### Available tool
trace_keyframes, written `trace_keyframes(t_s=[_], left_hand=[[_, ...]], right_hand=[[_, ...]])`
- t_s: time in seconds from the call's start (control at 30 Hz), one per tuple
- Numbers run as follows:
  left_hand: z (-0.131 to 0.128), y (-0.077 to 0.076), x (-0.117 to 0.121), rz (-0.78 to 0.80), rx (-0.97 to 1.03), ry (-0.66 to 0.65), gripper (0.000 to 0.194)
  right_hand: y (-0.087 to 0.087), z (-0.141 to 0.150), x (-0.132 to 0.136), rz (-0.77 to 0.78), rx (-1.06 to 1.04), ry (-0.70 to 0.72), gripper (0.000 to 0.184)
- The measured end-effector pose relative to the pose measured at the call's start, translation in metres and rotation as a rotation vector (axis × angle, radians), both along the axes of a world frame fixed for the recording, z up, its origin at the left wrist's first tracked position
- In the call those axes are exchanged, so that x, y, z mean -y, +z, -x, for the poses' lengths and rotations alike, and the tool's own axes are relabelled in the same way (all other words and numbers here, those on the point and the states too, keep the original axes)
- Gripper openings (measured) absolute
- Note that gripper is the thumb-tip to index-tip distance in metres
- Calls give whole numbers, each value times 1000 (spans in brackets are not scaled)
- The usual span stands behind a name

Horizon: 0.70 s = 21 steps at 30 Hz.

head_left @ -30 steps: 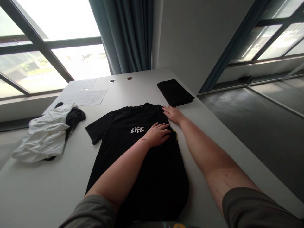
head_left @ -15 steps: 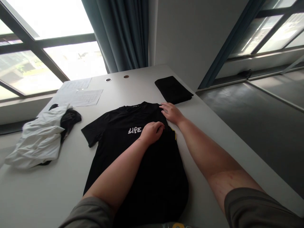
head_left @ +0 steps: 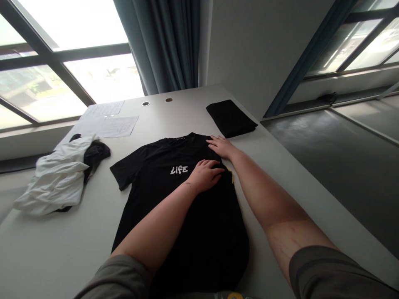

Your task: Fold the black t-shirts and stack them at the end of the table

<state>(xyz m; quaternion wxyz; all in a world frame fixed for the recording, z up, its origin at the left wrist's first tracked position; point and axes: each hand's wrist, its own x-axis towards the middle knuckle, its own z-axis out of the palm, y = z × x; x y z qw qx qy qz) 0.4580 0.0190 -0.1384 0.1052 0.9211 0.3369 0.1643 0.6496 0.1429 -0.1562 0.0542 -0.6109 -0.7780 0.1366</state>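
Left hand (head_left: 203, 176): your fingers lie stretched and a little spread on the cloth right of the white print (head_left: 178, 169), pinching nothing that shows; the palm faces down, probably to keep the chest from shifting.
Right hand (head_left: 221, 146): your fingers are fanned over the far right shoulder edge, perhaps to steady that border.
Arms: your left forearm slants across the shirt from the near left; your right reaches long from the near right, mostly outside the shirt's edge.
Black T-shirt (head_left: 199, 241): it lies flat under both hands, collar at the far end, left sleeve out to the left (you can't see the right one).
Yellow bit (head_left: 232, 176): it pokes out at the shirt's right edge, between your arms.
Folded black cloth (head_left: 231, 118): far right, just beyond your right hand, apparently set out of the way.
White and black clothes (head_left: 56, 178): heaped at left, well apart from the shirt.
Papers (head_left: 118, 126): far left on the white table (head_left: 177, 118).
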Motion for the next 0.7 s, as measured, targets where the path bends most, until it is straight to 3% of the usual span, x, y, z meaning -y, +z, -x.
trace_keyframes(t_s=[0.2,0.37,0.43,0.57,0.7], left_hand=[[-1,8,4,-57,21,-70,24],[-2,15,2,79,51,-18,21],[0,14,-1,99,107,87,25],[2,3,-6,74,82,485,41],[0,-8,-13,162,-16,630,57]], right_hand=[[0,6,-5,-37,17,-33,54],[-6,-1,-2,-111,-24,22,54],[-7,-5,0,-146,-66,26,54],[-2,-8,11,-267,-157,46,57],[3,6,31,-227,-59,100,59]])
